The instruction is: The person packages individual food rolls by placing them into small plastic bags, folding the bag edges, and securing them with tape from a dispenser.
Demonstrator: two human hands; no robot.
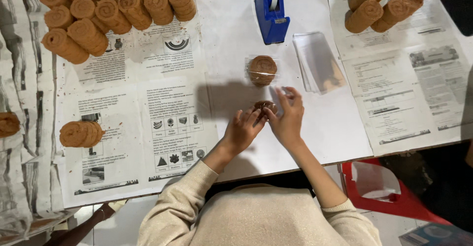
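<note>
My left hand (pixel 245 128) and my right hand (pixel 287 116) meet at the middle of the white table (pixel 231 34). Together they hold a brown spiral cookie (pixel 264 106) that sits partly inside a small clear plastic bag (pixel 286 96). The right hand's fingers pinch the bag; the left hand's fingertips grip the cookie. Just beyond them lies a wrapped spiral cookie (pixel 261 70) in its clear bag. A stack of clear bags (pixel 318 62) lies to the right of it.
A blue tape dispenser (pixel 271 12) stands at the far middle. Piles of spiral cookies rest on newspaper at the far left (pixel 113 12) and far right (pixel 382 2). A short cookie stack (pixel 81 133) lies at the left. A red stool (pixel 389 189) is beneath the table's right edge.
</note>
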